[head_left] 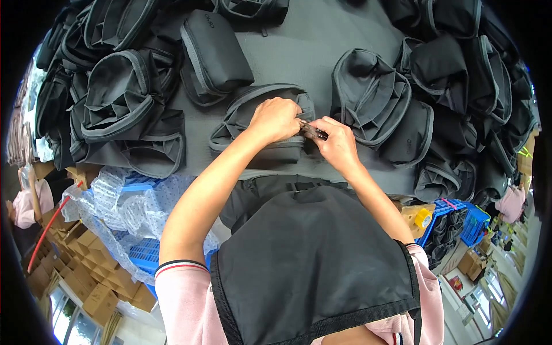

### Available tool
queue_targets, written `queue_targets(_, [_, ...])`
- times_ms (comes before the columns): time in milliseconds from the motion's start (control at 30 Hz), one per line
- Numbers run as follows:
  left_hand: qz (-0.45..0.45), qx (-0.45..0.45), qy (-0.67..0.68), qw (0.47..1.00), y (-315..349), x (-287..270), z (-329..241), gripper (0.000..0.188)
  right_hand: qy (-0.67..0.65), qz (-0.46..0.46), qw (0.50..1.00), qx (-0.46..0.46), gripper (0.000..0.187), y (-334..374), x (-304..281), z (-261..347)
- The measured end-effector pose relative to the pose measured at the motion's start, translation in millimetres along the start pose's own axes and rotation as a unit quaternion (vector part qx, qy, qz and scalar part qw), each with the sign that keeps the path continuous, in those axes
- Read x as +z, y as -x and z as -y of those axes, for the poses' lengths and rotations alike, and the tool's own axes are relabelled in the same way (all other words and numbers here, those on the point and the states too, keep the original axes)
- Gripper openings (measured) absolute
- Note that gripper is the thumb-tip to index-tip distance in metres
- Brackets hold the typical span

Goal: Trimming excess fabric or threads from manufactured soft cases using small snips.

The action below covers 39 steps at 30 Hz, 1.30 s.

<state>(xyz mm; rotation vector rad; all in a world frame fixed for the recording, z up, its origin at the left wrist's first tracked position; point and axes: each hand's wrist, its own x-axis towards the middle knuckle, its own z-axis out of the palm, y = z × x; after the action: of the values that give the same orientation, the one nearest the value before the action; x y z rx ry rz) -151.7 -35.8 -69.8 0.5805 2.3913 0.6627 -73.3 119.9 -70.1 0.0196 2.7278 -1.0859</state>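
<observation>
A dark grey zip pouch (238,123) lies opened in front of me, its zipped rim and inner pockets showing. My left hand (277,119) is closed on the pouch's right side, fingers curled over the rim, and its fingertips are partly hidden. At the same edge, my right hand (336,144) is closed around a small dark metal tool that looks like thread snips (313,131). The tool's tip meets the pouch edge beside my left fingers. Just right of my hands stands another opened pouch (371,98) with inner dividers.
A closed black pouch (215,52) sits beyond my hands. Opened pouches (118,95) pile up at left, and more (437,66) at right, on the grey table (299,46). Below the edge are a blue crate (144,253) with bubble wrap, cardboard boxes (98,299) and yellow tape (423,218). People work on both sides.
</observation>
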Motion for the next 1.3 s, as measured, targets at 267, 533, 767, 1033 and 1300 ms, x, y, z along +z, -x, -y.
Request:
queue_targets(267, [0.018, -0.017, 0.040, 0.999, 3.1, -6.8, -6.1, 0.023, -0.335, 0.098, 0.919, 0.185, 0.011, 23.4, -13.3, -4.1])
queue_targets(533, [0.043, -0.042, 0.046, 0.997, 1.0, -8.4, -5.5, 0.023, 0.024, -0.048, 0.999, 0.003, 0.026, 37.0, -25.2, 19.5])
queue_targets(767, [0.040, -0.040, 0.041, 0.998, 0.5, -9.3, -8.0, 0.023, 0.244, -0.062, 0.960, -0.122, 0.025, 25.6, -28.1, 21.8])
queue_targets(1033, [0.037, -0.032, 0.043, 0.998, -2.0, -4.9, -3.3, 0.023, 0.305, -0.030, 0.931, -0.196, 0.023, 12.9, -29.0, 19.1])
queue_targets(1300, [0.037, -0.032, 0.043, 0.998, 0.0, -5.6, -3.7, 0.024, 0.308, -0.029, 0.926, -0.214, 0.020, 10.8, -27.1, 15.7])
